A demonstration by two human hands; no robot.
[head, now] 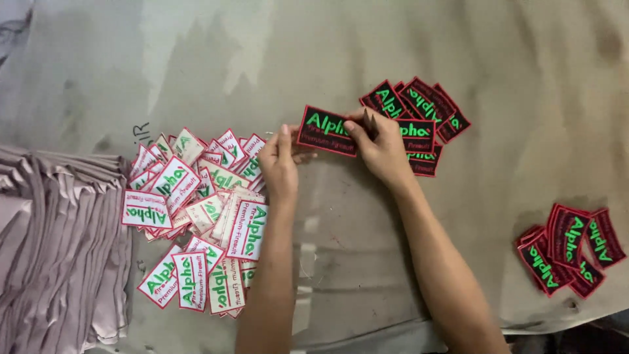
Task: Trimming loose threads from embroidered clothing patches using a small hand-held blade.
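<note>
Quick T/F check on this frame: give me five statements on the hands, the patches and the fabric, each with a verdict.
1. Both hands hold one black patch between them. True: left hand and right hand grip it.
2. The white patches lie right of the arms. False: the white patch pile lies to the left.
3. A second black patch pile lies near the right edge. True.
4. The folded fabric stack is green. False: it is pale pinkish-grey.
5. The black patches have red borders. True.
</note>
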